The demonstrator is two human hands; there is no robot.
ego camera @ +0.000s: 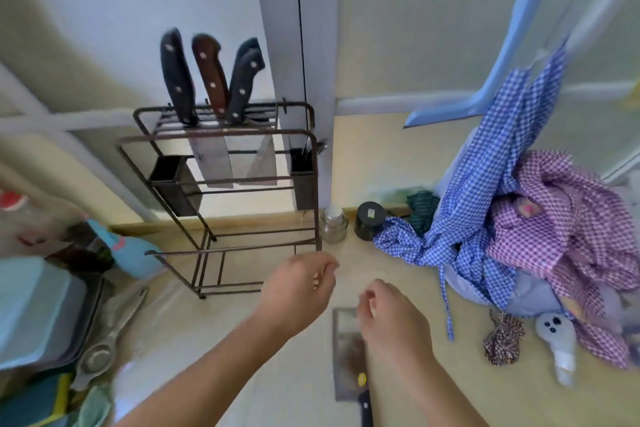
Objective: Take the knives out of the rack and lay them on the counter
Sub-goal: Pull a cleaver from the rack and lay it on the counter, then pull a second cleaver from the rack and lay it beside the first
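Right hand (391, 319) empty above cleaver (348, 354); 3 knives (211, 76) in rack (221, 184).

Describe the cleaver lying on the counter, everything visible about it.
The cleaver lies flat on the pale counter near the bottom edge of the view, blade pointing away from the person. Its broad rectangular metal blade looks dull and stained with brownish patches. The dark handle runs out of frame, with a small yellow mark where it meets the blade. The right hand hovers above, covering part of the blade; contact cannot be told.
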